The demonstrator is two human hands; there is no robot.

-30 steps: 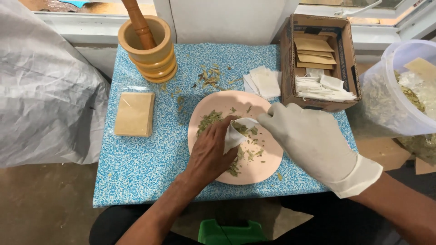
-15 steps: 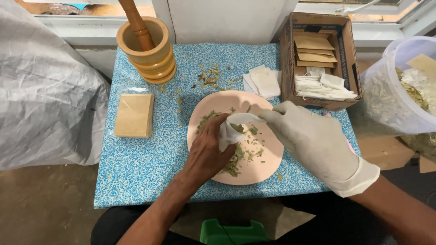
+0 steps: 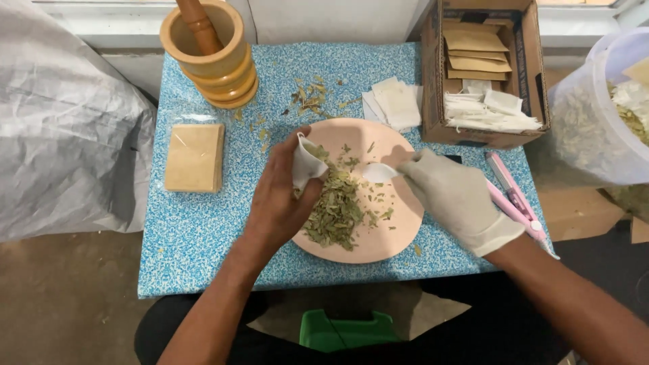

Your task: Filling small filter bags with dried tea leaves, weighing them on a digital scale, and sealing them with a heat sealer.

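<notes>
Since earlier frame, hands parted: left hand (image 3: 280,196) clamps white sachet (image 3: 305,162) at plate's (image 3: 395,233) 10 o'clock; gloved right hand (image 3: 454,197), 3 o'clock, pinches white scoop (image 3: 378,172) over dried leaves (image 3: 334,209). Plate sits mid-counter (image 3: 196,230).

your left hand (image 3: 280,196) holds a small white sachet (image 3: 305,162) open. a flat tan packet (image 3: 195,157) lies at the counter's left; a brown cardboard box (image 3: 483,71) of tan and white packets stands far right.
</notes>
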